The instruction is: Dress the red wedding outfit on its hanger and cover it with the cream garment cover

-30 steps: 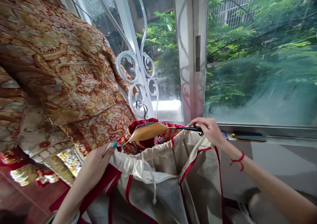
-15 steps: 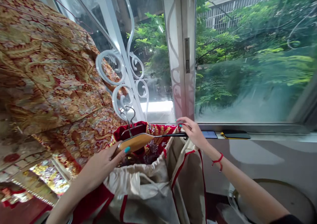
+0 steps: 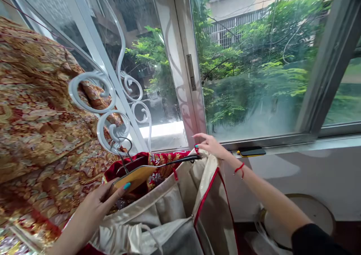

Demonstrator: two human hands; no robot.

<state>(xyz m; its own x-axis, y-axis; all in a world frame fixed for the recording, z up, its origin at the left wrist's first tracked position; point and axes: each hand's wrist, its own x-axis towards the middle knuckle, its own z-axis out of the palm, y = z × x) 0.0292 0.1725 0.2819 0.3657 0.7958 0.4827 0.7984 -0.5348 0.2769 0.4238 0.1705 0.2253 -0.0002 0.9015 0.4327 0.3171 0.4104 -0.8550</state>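
In the head view, the left hand (image 3: 94, 210) had its fingers closed around the hanger (image 3: 135, 178) at its yellow middle, while the right hand (image 3: 211, 148) gripped the cream garment (image 3: 162, 210) near the hanger's black end. The cream garment hung open below both hands, before a red garment (image 3: 170, 158).

The person's left forearm (image 3: 69, 230) slanted up from the lower left, and the left hand (image 3: 97, 204) was curled in a grip, its thumb (image 3: 125, 187) laid forward with a teal nail and most of the fingers hidden. The right arm (image 3: 265, 189) stretched across from the lower right, bare below a dark sleeve (image 3: 317, 240). The right hand (image 3: 210, 147), set higher than the left, pinched back-up, one finger reaching out above a teal-nailed digit.
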